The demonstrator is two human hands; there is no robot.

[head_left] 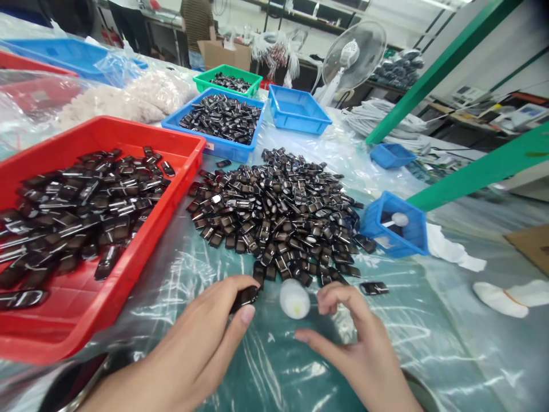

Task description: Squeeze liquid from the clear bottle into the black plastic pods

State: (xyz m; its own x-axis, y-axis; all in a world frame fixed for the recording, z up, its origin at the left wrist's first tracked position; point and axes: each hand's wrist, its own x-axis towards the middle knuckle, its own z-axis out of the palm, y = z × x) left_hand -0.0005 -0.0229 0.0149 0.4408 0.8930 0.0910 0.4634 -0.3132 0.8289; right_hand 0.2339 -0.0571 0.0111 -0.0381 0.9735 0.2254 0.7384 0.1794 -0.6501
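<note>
My left hand [201,335] is closed, pinching a small glossy black plastic piece [245,298] between thumb and fingers. To its right, a small round whitish translucent cup [295,298] rests on the plastic-covered table. My right hand [358,337] is just right of that cup, thumb and curled fingers apart, with nothing visible between them. Beyond both hands spreads a large heap of similar black pieces [278,212]. One loose black piece [374,288] lies apart at the heap's right edge.
At left stands a red tray [160,237] of black pieces. Behind the heap are a filled blue tray [238,151], a green tray [255,86] and another blue tray [300,123]. A small blue bin [398,243] sits right, near green posts [480,166] and a white fan [349,54].
</note>
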